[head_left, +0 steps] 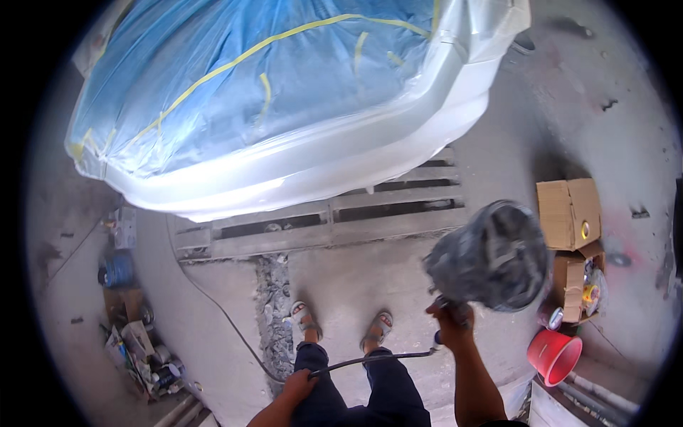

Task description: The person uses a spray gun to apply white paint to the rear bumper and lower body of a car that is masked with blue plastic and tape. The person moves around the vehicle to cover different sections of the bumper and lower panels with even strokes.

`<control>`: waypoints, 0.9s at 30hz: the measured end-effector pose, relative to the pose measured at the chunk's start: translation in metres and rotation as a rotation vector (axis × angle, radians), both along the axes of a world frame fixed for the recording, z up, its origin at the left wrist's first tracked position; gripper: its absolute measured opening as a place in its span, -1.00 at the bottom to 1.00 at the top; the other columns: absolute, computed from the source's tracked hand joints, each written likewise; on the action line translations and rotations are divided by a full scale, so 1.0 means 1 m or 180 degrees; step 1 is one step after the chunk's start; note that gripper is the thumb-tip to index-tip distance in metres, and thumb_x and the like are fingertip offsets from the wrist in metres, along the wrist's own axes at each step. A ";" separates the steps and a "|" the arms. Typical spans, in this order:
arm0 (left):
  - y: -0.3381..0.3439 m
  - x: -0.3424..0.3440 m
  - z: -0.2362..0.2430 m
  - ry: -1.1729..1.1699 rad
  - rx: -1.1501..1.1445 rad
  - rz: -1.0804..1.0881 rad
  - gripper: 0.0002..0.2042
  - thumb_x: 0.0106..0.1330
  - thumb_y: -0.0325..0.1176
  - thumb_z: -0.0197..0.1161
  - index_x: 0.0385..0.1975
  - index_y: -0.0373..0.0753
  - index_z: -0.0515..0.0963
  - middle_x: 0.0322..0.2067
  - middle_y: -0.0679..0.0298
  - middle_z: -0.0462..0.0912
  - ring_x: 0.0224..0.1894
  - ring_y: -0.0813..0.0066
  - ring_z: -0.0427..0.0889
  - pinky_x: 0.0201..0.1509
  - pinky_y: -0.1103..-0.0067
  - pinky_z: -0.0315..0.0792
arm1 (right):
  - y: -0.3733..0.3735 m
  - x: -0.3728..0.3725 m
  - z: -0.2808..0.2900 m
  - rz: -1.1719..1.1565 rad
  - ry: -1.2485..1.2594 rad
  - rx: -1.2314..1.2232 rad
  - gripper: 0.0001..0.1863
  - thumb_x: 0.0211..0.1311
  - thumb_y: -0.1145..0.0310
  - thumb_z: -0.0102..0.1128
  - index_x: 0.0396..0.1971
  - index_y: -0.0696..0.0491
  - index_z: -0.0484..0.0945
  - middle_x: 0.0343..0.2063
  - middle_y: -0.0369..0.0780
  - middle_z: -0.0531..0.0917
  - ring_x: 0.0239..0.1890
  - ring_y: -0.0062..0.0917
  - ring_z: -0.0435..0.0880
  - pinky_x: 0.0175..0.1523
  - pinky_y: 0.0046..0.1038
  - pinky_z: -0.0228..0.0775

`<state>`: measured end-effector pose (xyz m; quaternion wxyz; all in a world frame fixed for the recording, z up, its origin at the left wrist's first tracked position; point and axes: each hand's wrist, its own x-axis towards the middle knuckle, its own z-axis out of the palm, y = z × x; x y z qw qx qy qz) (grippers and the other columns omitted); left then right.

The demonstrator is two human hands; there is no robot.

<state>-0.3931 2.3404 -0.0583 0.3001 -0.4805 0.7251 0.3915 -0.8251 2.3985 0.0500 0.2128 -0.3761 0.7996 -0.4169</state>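
Observation:
My right hand [454,324] is closed around the handle of what looks like a spray gun. A large grey-black round cup [491,260], apparently wrapped in dark plastic and slightly blurred, sits on the gun and hides most of it. A dark hose [377,359] meets the handle's lower end beside my right wrist. Its other side passes through my closed left hand [299,386], held over my left thigh, and trails down to the floor. Ahead stands a vehicle with a glossy white bumper [299,167], its body masked with blue plastic film [235,78] and yellow tape.
A slotted floor grate [327,226] lies beneath and before the bumper, with a rubble-filled strip [274,313] near my feet. Cardboard boxes [558,213] and a red bucket [544,352] stand at right. Cans and assorted clutter [139,341] line the left. The hose [220,306] crosses the floor.

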 end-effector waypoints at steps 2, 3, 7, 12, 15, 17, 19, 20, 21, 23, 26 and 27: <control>0.006 -0.013 -0.003 -0.0030 0.0029 0.0140 -0.66 0.13 -0.03 0.17 -0.41 -0.22 0.51 -0.40 0.02 0.59 -0.27 0.01 0.57 -0.17 0.23 0.41 | 0.001 -0.027 0.001 -0.1009 -0.0992 -0.0030 -0.91 0.20 0.44 0.07 -0.43 0.13 0.51 -0.56 -0.28 0.63 -0.50 -0.65 0.54 -0.37 -0.56 0.35; 0.009 -0.016 -0.008 -0.0023 0.0032 0.0179 -0.66 0.13 -0.02 0.17 -0.39 -0.22 0.52 -0.39 0.02 0.59 -0.27 0.01 0.57 -0.17 0.23 0.41 | -0.002 -0.039 0.001 -0.1411 -0.1032 -0.0145 -0.89 0.21 0.40 0.09 -0.43 0.13 0.50 -0.53 -0.28 0.63 -0.52 -0.69 0.49 -0.42 -0.61 0.30; 0.027 0.001 -0.031 -0.0062 0.0097 0.0439 -0.64 0.15 -0.01 0.14 -0.34 -0.22 0.54 -0.35 0.02 0.60 -0.23 0.02 0.58 -0.15 0.25 0.42 | -0.021 -0.057 -0.001 -0.1849 -0.1111 -0.0611 -0.83 0.26 0.28 0.07 -0.38 0.08 0.47 -0.53 -0.31 0.58 -0.59 -0.80 0.37 -0.56 -0.71 0.16; 0.044 0.068 -0.042 -0.0306 0.0034 0.0652 -0.61 0.16 0.04 0.12 -0.39 -0.23 0.53 -0.37 0.03 0.60 -0.24 0.02 0.58 -0.15 0.24 0.42 | -0.068 0.019 -0.020 -0.1684 -0.1095 -0.0481 -0.82 0.29 0.23 0.04 -0.41 0.02 0.45 -0.63 -0.39 0.46 -0.66 -0.81 0.31 -0.59 -0.72 0.10; 0.066 0.143 -0.060 -0.0438 0.0111 0.0755 -0.59 0.15 0.06 0.12 -0.42 -0.23 0.53 -0.40 0.03 0.60 -0.26 0.02 0.59 -0.17 0.22 0.42 | -0.086 0.089 -0.055 -0.0969 -0.1452 -0.0779 -0.91 0.25 0.41 0.06 -0.37 0.11 0.42 -0.60 -0.34 0.48 -0.58 -0.71 0.43 -0.51 -0.64 0.25; 0.083 0.184 -0.066 -0.0509 -0.0043 0.0724 -0.60 0.14 0.06 0.14 -0.43 -0.23 0.53 -0.43 0.02 0.59 -0.29 -0.01 0.58 -0.19 0.21 0.42 | -0.105 0.144 -0.060 -0.0155 -0.0959 -0.1067 -0.85 0.29 0.36 0.02 -0.43 0.10 0.48 -0.66 -0.39 0.44 -0.63 -0.74 0.36 -0.53 -0.61 0.20; 0.086 0.208 -0.061 -0.0616 0.0043 0.0886 -0.60 0.13 0.04 0.17 -0.40 -0.24 0.53 -0.39 -0.01 0.59 -0.25 -0.03 0.56 -0.17 0.22 0.41 | -0.104 0.183 -0.091 0.0344 -0.0556 -0.0820 -0.96 0.20 0.49 0.09 -0.41 0.13 0.49 -0.61 -0.34 0.51 -0.55 -0.68 0.47 -0.44 -0.59 0.30; 0.084 0.213 -0.058 -0.0671 0.0086 0.0958 -0.60 0.12 0.03 0.18 -0.38 -0.25 0.53 -0.37 -0.02 0.59 -0.23 -0.04 0.55 -0.17 0.22 0.40 | -0.106 0.193 -0.098 0.0639 -0.0194 -0.0679 -0.97 0.17 0.50 0.12 -0.42 0.13 0.50 -0.59 -0.33 0.53 -0.52 -0.66 0.49 -0.42 -0.59 0.32; 0.082 0.217 -0.055 -0.0666 0.0059 0.0954 -0.61 0.12 0.03 0.18 -0.39 -0.25 0.53 -0.38 -0.02 0.59 -0.23 -0.04 0.55 -0.17 0.22 0.40 | -0.109 0.204 -0.105 0.0753 -0.0088 -0.0633 -0.97 0.15 0.52 0.15 -0.42 0.12 0.50 -0.58 -0.31 0.54 -0.49 -0.64 0.52 -0.40 -0.58 0.33; 0.073 0.214 -0.058 -0.0642 0.0013 0.0921 -0.61 0.11 0.03 0.19 -0.40 -0.24 0.53 -0.39 -0.02 0.59 -0.24 -0.05 0.56 -0.17 0.21 0.40 | -0.107 0.203 -0.114 0.0587 -0.0266 -0.0647 -0.96 0.15 0.50 0.16 -0.45 0.11 0.49 -0.58 -0.31 0.54 -0.49 -0.63 0.52 -0.40 -0.59 0.32; 0.062 0.202 -0.081 -0.0642 -0.0103 0.1151 -0.63 0.12 0.01 0.18 -0.43 -0.23 0.53 -0.39 -0.02 0.59 -0.26 -0.06 0.56 -0.17 0.22 0.41 | -0.110 0.182 -0.101 -0.0092 -0.1195 -0.0960 -0.83 0.26 0.35 0.07 -0.52 0.06 0.43 -0.64 -0.34 0.46 -0.59 -0.70 0.41 -0.50 -0.64 0.20; 0.056 0.192 -0.092 -0.0435 -0.0231 0.1054 -0.64 0.13 0.01 0.18 -0.45 -0.23 0.52 -0.44 0.01 0.59 -0.31 -0.04 0.57 -0.20 0.21 0.41 | -0.103 0.165 -0.101 -0.0291 -0.1192 -0.0951 -0.77 0.30 0.29 0.03 -0.55 0.03 0.40 -0.67 -0.36 0.44 -0.63 -0.73 0.35 -0.54 -0.65 0.14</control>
